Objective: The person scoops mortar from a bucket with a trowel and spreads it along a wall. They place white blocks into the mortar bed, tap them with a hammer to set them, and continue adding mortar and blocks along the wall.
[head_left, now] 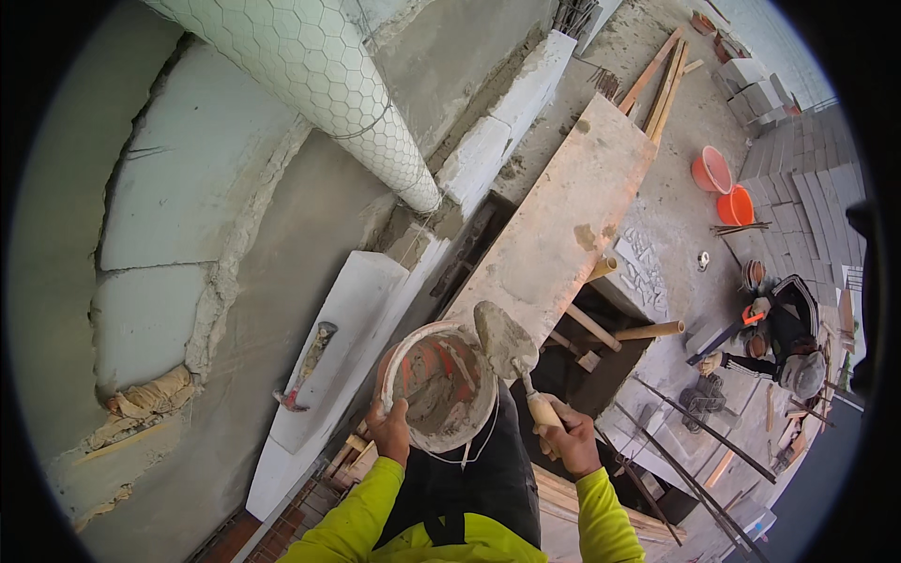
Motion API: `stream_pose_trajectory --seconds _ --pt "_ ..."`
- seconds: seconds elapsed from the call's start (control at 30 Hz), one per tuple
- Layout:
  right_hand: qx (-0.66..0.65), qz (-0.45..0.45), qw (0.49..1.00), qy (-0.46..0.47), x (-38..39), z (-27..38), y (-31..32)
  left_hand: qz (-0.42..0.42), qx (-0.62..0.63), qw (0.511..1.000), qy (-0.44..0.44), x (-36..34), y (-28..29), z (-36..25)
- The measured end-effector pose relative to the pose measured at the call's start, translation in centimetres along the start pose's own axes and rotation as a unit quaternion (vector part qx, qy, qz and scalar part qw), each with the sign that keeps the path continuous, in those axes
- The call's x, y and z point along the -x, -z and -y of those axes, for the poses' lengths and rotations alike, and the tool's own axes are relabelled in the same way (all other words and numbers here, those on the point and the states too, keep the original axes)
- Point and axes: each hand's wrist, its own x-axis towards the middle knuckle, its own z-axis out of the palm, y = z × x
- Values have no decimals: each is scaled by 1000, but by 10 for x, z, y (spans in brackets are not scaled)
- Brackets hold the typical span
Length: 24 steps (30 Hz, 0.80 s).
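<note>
My left hand (389,427) grips the side of a mortar-crusted bucket (441,434), whose inside shows orange under grey mortar. My right hand (566,434) is closed round the wooden handle of a trowel (507,338); its grey, mortar-coated blade is raised beside the bucket's right rim, over the lower end of a long plywood board (582,216). To the left, a hammer (300,385) with red on its head lies on a white block ledge (300,441) along the plastered wall (235,357).
A mesh-wrapped pipe (347,113) runs along the wall above. An open pit (591,375) with poles lies beside the board; steel rods (713,436) cross at lower right. A co-worker (788,338) bends over a tool at right, near orange buckets (735,206) and stacked blocks (779,178).
</note>
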Motion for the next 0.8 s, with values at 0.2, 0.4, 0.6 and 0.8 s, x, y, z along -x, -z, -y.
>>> stream_pose_trajectory --seconds 0.2,0.4,0.6,0.8 --pt "150 0 970 193 -245 -48 -60 -88 21 995 50 -4 17 74" --pt "438 -49 836 327 -359 -82 -101 -123 -56 987 90 3 21 96" --pt "403 -1 852 334 -344 -82 -85 -144 16 983 114 3 18 101" --pt "291 9 924 247 -376 -62 -88 -145 32 982 117 2 20 105"
